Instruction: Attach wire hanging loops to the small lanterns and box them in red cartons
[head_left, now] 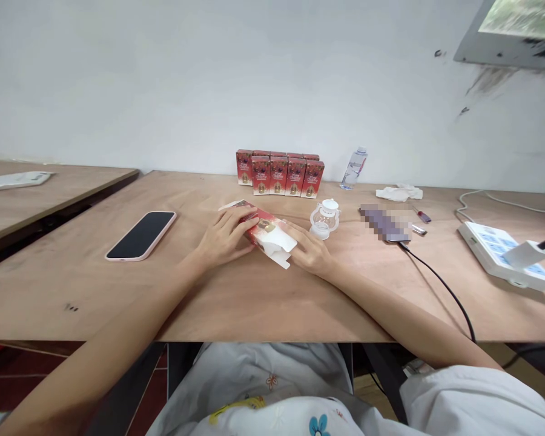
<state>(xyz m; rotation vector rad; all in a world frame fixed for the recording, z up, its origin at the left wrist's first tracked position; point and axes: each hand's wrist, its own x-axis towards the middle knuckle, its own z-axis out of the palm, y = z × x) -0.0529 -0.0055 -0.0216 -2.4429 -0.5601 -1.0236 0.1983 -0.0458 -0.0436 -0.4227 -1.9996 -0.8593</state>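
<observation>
A red and white cardboard box [266,227] lies tilted over the table between my two hands, its end flaps unfolded toward me. My left hand [227,236] grips its left end, fingers over the top face and thumb along the near side. At the other end, my right hand [309,249] holds the box's right side beside the loose white flaps; some of its fingertips are hidden by the box. Just beyond my right hand stands a small white lantern [324,219] with a clear middle.
Several red printed boxes [279,175] stand in rows near the wall, beside a tilted clear bottle [354,168]. A pink-edged phone [142,236] lies left. To the right are crumpled tissue [399,192], a cabled phone [386,224], a screwdriver [423,216] and a power strip [508,254].
</observation>
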